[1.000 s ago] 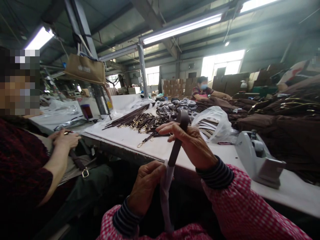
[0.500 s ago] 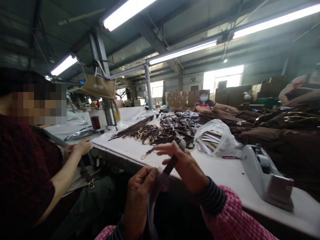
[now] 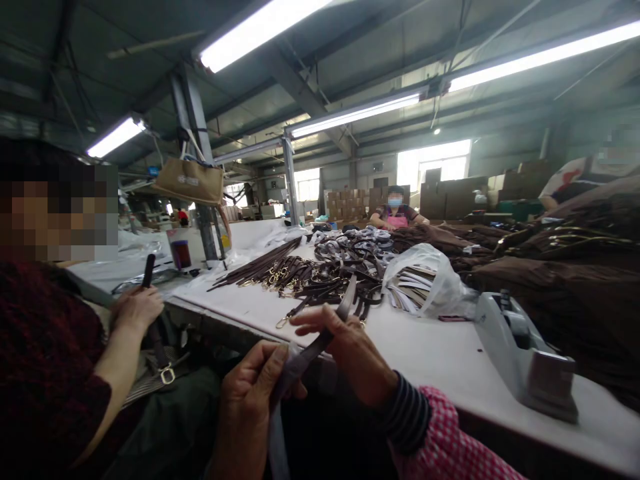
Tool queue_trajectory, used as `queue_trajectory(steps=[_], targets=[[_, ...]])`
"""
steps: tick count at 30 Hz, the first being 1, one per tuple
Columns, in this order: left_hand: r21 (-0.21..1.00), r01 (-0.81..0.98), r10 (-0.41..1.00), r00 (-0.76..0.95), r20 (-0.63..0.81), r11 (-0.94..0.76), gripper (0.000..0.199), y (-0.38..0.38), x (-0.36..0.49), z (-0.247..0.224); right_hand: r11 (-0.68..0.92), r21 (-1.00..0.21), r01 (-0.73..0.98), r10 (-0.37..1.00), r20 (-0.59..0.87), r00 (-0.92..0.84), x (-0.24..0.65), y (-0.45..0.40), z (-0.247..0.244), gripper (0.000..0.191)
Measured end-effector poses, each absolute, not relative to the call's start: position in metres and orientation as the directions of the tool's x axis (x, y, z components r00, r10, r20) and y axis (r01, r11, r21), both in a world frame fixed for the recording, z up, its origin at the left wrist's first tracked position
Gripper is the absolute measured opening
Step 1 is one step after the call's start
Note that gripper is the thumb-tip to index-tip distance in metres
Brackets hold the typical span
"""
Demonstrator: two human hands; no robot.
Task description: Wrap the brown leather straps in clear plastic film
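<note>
A dark brown strap (image 3: 316, 345) runs slantwise between my hands, its upper end standing out above my right fingers. Whitish translucent wrapping covers its lower part, which hangs down below. My left hand (image 3: 253, 393) pinches the wrapped portion between thumb and fingers. Higher up, my right hand (image 3: 353, 353) grips the bare portion, with some fingers extended toward the left. Beyond them on the table lies a pile of dark straps with gold clasps (image 3: 285, 273).
The white table (image 3: 425, 340) carries a tape dispenser (image 3: 525, 360) at right and a plastic bag of strips (image 3: 425, 280). Brown fabric (image 3: 560, 287) is heaped behind. At left a co-worker's hand (image 3: 137, 310) holds a strap. A tan bag (image 3: 190, 180) hangs from a post.
My hands have shifted left and slightly down in view, with the strap still between them. The co-worker at left now holds a dark strap upright. The whole view has shifted slightly.
</note>
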State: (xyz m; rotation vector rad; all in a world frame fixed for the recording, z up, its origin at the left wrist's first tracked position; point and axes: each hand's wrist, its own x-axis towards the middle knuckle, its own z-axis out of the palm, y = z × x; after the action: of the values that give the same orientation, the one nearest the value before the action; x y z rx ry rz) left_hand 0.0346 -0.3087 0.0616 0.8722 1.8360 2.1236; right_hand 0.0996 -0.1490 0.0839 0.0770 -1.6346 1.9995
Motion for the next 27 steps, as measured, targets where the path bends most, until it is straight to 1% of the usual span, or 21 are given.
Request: queue_trajectory(steps=[2,4,6,8,9,11,13,14,15,16,17,19,21,22,23,24,25,27], targets=[[0.938,0.286,0.505,-0.790,0.348,-0.199,0.040,-0.309,0.032,0.070,0.007,-0.893,-0.450,0.345,0.425,-0.837,0.103,-0.166,0.081,0.054],[0.942,0.291,0.534,-0.777,0.335,-0.168,0.042,-0.305,0.031,0.070,0.070,-0.870,-0.488,0.338,0.481,-0.809,0.103,-0.175,0.085,0.050],[0.958,0.235,0.558,-0.778,0.287,-0.165,0.043,-0.297,0.029,0.066,0.111,-0.850,-0.515,0.341,0.520,-0.783,0.101,-0.174,0.095,0.048],[0.962,0.158,0.554,-0.792,0.258,-0.222,0.042,-0.289,0.029,0.066,0.170,-0.831,-0.529,0.337,0.554,-0.761,0.099,-0.171,0.109,0.047],[0.953,0.129,0.542,-0.798,0.265,-0.275,0.040,-0.285,0.029,0.070,0.207,-0.811,-0.547,0.310,0.585,-0.750,0.099,-0.170,0.116,0.045],[0.897,0.140,0.461,-0.819,0.342,-0.419,0.036,-0.280,0.031,0.082,0.302,-0.727,-0.617,0.172,0.678,-0.714,0.100,-0.173,0.130,0.037],[0.827,0.213,0.366,-0.819,0.442,-0.521,0.036,-0.280,0.035,0.097,0.359,-0.623,-0.694,0.007,0.746,-0.666,0.102,-0.178,0.139,0.030],[0.810,0.239,0.342,-0.815,0.467,-0.536,0.036,-0.281,0.036,0.101,0.357,-0.599,-0.717,-0.034,0.759,-0.651,0.102,-0.179,0.141,0.029],[0.814,0.248,0.343,-0.814,0.469,-0.525,0.036,-0.283,0.037,0.103,0.337,-0.603,-0.723,-0.028,0.761,-0.648,0.102,-0.179,0.140,0.029],[0.838,0.235,0.370,-0.816,0.445,-0.492,0.036,-0.286,0.036,0.101,0.290,-0.640,-0.711,0.029,0.749,-0.662,0.101,-0.176,0.139,0.029],[0.870,0.208,0.401,-0.823,0.403,-0.447,0.037,-0.288,0.035,0.095,0.207,-0.699,-0.684,0.118,0.712,-0.692,0.099,-0.171,0.135,0.030],[0.923,0.168,0.432,-0.845,0.316,-0.346,0.042,-0.293,0.030,0.076,-0.039,-0.793,-0.608,0.292,0.573,-0.766,0.095,-0.155,0.127,0.037],[0.955,0.152,0.456,-0.852,0.257,-0.255,0.048,-0.297,0.025,0.055,-0.260,-0.803,-0.537,0.374,0.429,-0.822,0.093,-0.139,0.119,0.047],[0.965,0.146,0.478,-0.846,0.236,-0.220,0.049,-0.298,0.023,0.049,-0.305,-0.801,-0.515,0.379,0.394,-0.837,0.094,-0.135,0.117,0.051],[0.970,0.145,0.501,-0.835,0.226,-0.196,0.049,-0.299,0.023,0.046,-0.293,-0.813,-0.504,0.365,0.392,-0.844,0.095,-0.134,0.115,0.055],[0.970,0.149,0.520,-0.823,0.229,-0.191,0.048,-0.299,0.023,0.048,-0.236,-0.835,-0.497,0.329,0.412,-0.850,0.097,-0.137,0.115,0.057],[0.966,0.157,0.530,-0.812,0.244,-0.204,0.045,-0.298,0.025,0.055,-0.156,-0.857,-0.491,0.272,0.440,-0.856,0.099,-0.143,0.115,0.057],[0.947,0.186,0.524,-0.797,0.301,-0.262,0.038,-0.296,0.030,0.076,-0.005,-0.868,-0.497,0.120,0.493,-0.862,0.102,-0.159,0.117,0.051]])
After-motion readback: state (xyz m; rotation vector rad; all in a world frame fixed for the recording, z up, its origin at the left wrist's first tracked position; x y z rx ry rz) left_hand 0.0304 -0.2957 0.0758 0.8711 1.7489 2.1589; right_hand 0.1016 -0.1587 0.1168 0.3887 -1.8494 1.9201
